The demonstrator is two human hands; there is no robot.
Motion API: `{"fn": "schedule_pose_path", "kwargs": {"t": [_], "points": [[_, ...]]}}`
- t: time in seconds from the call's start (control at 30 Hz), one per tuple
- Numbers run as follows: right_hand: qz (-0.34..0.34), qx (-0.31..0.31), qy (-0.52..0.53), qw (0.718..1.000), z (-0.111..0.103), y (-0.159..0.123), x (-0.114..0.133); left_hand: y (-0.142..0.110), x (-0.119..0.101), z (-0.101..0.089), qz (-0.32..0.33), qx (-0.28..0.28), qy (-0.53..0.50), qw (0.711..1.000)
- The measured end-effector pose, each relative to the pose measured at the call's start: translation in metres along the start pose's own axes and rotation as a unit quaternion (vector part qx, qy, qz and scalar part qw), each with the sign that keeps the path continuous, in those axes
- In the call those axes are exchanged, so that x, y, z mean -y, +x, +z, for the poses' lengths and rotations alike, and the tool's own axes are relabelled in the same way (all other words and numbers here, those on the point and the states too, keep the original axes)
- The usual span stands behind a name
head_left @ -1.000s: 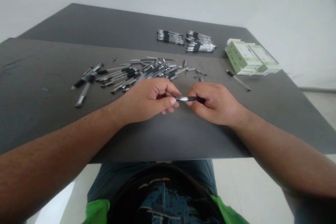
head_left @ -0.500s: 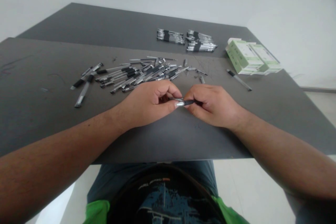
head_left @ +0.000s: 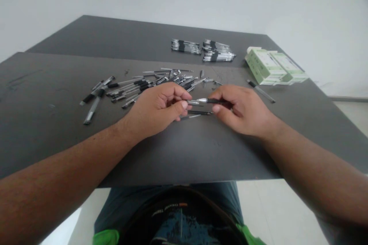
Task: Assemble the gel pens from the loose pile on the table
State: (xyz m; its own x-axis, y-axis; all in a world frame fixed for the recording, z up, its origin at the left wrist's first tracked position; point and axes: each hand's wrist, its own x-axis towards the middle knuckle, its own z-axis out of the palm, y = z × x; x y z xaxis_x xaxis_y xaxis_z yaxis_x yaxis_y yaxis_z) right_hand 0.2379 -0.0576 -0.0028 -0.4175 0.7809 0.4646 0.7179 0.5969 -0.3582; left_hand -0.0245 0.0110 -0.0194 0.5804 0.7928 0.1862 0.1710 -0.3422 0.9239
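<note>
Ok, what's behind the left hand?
Behind the left hand is a jumbled pile of pens and pen parts on the dark table. The hand covers some of the near side, so I can't see what's hidden there.

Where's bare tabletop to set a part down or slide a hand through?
Bare: near table, front strip, short of left hand and right hand; left of the crossed pens, bar faint marks; right of the single pen; far table, left of the pen stacks. Crowded: loose pen pile past the left hand; between the hands.
</note>
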Motion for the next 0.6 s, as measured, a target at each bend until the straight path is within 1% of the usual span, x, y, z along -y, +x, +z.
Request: {"fn": "schedule_pose_path", "kwargs": {"t": [0.13, 0.27, 0.43, 0.6], "points": [[0.036, -0.017, -0.046, 0.998, -0.0074, 0.0013, -0.0072, -0.0009, 0.0053, -0.0029, 0.015, -0.047, 0.008, 0.999], [0.043, -0.009, -0.07, 0.997, -0.0076, 0.0012, -0.0097, -0.0012, 0.0057, -0.0027, 0.026, -0.064, 0.006, 0.998], [0.038, 0.012, -0.074, 0.996, -0.0053, 0.001, -0.008, -0.0025, 0.0074, -0.0028, 0.031, -0.058, 0.021, 0.998], [0.039, 0.022, -0.07, 0.997, -0.004, 0.0011, -0.0062, -0.004, 0.0076, -0.0042, 0.04, -0.039, 0.079, 0.995]]}}
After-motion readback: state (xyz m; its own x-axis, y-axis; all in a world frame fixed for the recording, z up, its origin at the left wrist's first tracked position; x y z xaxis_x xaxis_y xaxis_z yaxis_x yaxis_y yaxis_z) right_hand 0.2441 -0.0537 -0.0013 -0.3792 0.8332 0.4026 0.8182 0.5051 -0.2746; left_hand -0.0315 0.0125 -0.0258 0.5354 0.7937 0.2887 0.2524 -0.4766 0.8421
